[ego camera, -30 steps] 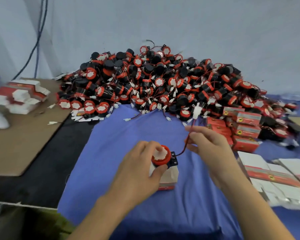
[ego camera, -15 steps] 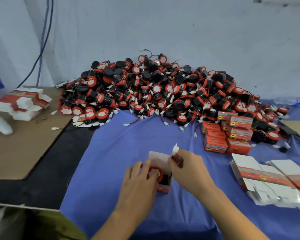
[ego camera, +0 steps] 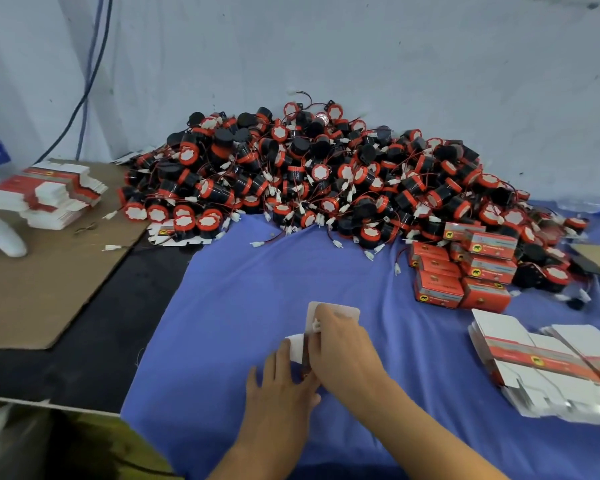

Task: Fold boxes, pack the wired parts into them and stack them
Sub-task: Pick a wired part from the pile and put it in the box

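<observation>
Far left of fingers: flat box blanks (ego camera: 45,192) stacked on cardboard sheet (ego camera: 49,278). Beyond fingers: heap of wired parts (ego camera: 309,174), black bodies, red rims, white plugs on thin leads. Left hand (ego camera: 281,386) on blue cloth (ego camera: 222,323), fingers (ego camera: 274,362) curled against left side of box (ego camera: 336,308). Box sits between both hands, white flaps up. Right hand (ego camera: 343,355) covers box top, fingers bent down beside white connector (ego camera: 316,323); pinching or not, cannot tell. Right of fingers: packed boxes (ego camera: 461,271) stacked, second blank stack (ego camera: 541,362) nearer.
</observation>
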{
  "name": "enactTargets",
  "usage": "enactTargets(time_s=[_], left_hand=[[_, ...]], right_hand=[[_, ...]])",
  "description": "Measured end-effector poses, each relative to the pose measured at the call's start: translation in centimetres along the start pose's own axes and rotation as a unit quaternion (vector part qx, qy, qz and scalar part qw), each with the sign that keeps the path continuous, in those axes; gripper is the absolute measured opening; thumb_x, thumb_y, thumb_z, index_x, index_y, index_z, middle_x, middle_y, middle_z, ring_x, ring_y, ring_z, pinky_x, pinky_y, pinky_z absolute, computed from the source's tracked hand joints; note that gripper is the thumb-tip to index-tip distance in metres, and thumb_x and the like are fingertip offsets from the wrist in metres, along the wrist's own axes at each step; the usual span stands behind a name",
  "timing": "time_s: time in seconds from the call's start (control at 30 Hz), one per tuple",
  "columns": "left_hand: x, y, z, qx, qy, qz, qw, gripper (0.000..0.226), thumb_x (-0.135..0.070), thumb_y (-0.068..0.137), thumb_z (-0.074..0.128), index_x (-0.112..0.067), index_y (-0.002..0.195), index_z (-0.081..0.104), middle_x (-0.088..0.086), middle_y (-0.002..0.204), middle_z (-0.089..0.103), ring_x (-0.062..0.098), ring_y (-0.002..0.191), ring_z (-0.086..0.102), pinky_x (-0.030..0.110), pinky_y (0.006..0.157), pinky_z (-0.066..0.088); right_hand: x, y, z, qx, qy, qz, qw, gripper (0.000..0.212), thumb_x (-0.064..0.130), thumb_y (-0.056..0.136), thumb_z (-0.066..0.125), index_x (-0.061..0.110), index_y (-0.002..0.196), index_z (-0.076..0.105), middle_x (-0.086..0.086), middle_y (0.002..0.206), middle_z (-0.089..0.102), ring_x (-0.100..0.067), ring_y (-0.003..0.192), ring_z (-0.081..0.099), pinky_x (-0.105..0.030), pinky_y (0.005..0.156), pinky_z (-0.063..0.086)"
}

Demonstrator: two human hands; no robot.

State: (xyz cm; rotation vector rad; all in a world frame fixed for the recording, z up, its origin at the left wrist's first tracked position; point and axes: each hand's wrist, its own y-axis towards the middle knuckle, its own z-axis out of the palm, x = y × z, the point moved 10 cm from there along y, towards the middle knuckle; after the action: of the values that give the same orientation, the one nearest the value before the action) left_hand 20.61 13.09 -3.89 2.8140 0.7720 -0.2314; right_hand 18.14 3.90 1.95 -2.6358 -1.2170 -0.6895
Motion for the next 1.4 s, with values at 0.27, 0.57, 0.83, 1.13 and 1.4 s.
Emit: enactTargets(time_s=[0.27, 0.57, 0.83, 1.13, 1.4], left_hand=[[0.9, 0.1, 2.8, -0.015, 0.01, -0.021, 1.0, 0.086, -0.03, 0.073, 0.079, -0.047, 0.147, 0.039, 0.011, 0.165, 0.021, 0.015, 0.149, 0.005, 0.072, 0.11, 0.025], [1.2, -0.5, 2.9, -0.063, -0.069, -0.019, 0.995, 0.096, -0.013, 0.07, 0.078, -0.055, 0.137, 0.023, 0.016, 0.161, 0.027, 0.022, 0.15, 0.003, 0.07, 0.1, 0.036], [0.5, -0.9, 3.3, -0.021, -0.032, 0.02, 0.999, 0.064, -0.026, 0.104, 0.038, -0.058, 0.137, -0.006, 0.002, 0.166, -0.02, 0.018, 0.138, -0.049, 0.063, 0.118, 0.003], [0.3, -1.9, -0.3, -0.082, -0.111, 0.042, 0.99, 0.066, -0.011, 0.064, 0.091, -0.04, 0.12, 0.069, 0.007, 0.134, 0.063, 0.017, 0.12, 0.063, 0.068, 0.093, 0.049], [-0.3, -1.8, -0.3, -0.077, -0.069, 0.069, 0.992, 0.073, -0.012, 0.064, 0.091, -0.032, 0.129, 0.064, 0.015, 0.15, 0.049, 0.031, 0.137, 0.049, 0.061, 0.094, 0.052]], right_hand=[[1.0, -1.2, 1.2, -0.02, -0.053, -0.095, 0.994, 0.026, 0.044, 0.099, 0.033, 0.028, 0.079, 0.039, 0.012, 0.086, 0.055, -0.012, 0.08, 0.043, -0.031, 0.059, 0.033], [-0.8, -0.2, 0.7, 0.022, -0.012, -0.054, 0.998, 0.012, 0.029, 0.098, 0.048, 0.03, 0.102, 0.06, 0.01, 0.097, 0.067, -0.017, 0.085, 0.062, -0.038, 0.074, 0.054], [-0.3, 0.0, 1.1, 0.079, -0.002, -0.062, 0.995, 0.022, 0.023, 0.089, 0.054, 0.014, 0.09, 0.075, 0.001, 0.095, 0.073, -0.021, 0.085, 0.066, -0.04, 0.076, 0.058], [-0.2, 0.9, 1.4, 0.094, -0.064, -0.031, 0.993, 0.02, 0.03, 0.085, 0.056, 0.02, 0.077, 0.072, 0.005, 0.08, 0.064, -0.021, 0.078, 0.062, -0.032, 0.061, 0.053], [0.8, -0.8, 1.5, 0.072, -0.093, -0.19, 0.975, 0.021, 0.02, 0.097, 0.047, 0.025, 0.095, 0.067, 0.011, 0.119, 0.051, -0.013, 0.098, 0.051, -0.026, 0.072, 0.037]])
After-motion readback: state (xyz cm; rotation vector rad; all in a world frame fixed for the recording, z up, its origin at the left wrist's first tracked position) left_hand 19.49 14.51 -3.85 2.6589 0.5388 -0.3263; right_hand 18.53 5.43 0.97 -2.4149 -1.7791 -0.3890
